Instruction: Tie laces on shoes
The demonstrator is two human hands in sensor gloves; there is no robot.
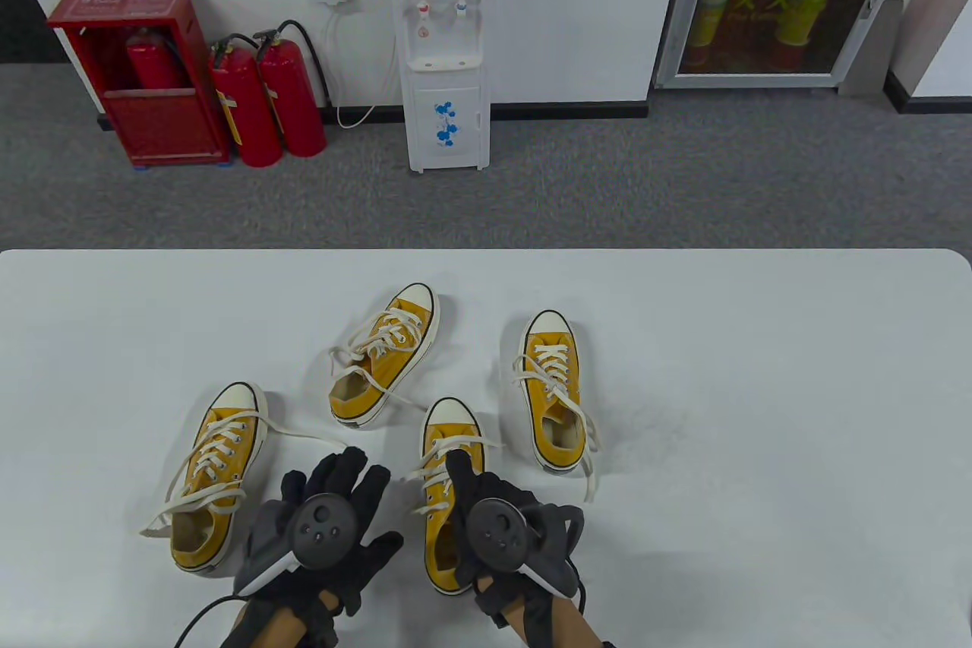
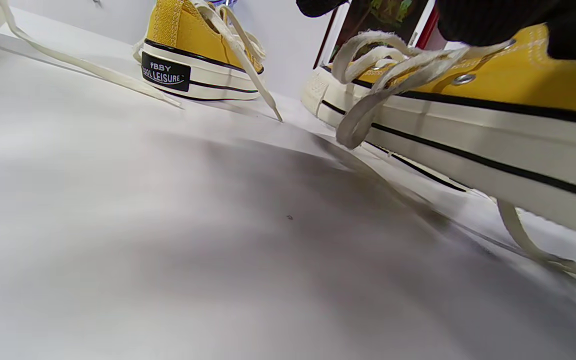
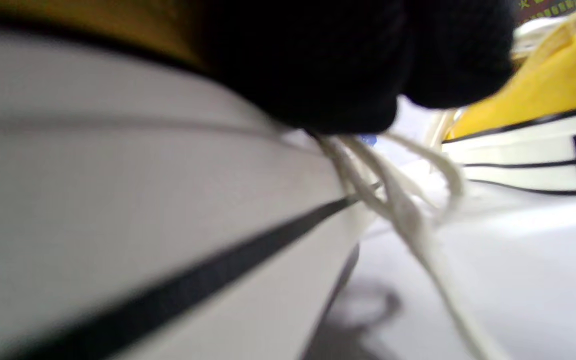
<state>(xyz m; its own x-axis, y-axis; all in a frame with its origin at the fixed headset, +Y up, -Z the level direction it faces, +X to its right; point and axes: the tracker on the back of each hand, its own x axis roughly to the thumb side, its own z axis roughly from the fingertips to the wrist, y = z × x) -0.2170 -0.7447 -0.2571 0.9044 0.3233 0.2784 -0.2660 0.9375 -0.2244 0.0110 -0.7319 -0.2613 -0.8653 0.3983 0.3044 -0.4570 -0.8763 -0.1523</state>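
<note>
Table view looks down from above; both wrist views skim low, sharing the near shoe (image 1: pixel 448 496).

The shoes (image 1: pixel 386 355) are yellow with white toes, cream laces (image 1: pixel 228 450) and thin black stripes. The gloves (image 1: pixel 334 519) are black.

**Right wrist: glove on near shoe, laces hanging**

Blurred close-up. Near shoe (image 3: pixel 118 210) fills the left: white sole wall with a black stripe, yellow canvas strip at top. Black gloved right hand (image 3: pixel 328 60) presses on its upper edge. Cream laces (image 3: pixel 393 200) hang from under the hand down toward the white bench (image 3: pixel 518 280). Second yellow shoe (image 3: pixel 533 125) stands at right, black heel label partly visible, text unreadable.
</note>
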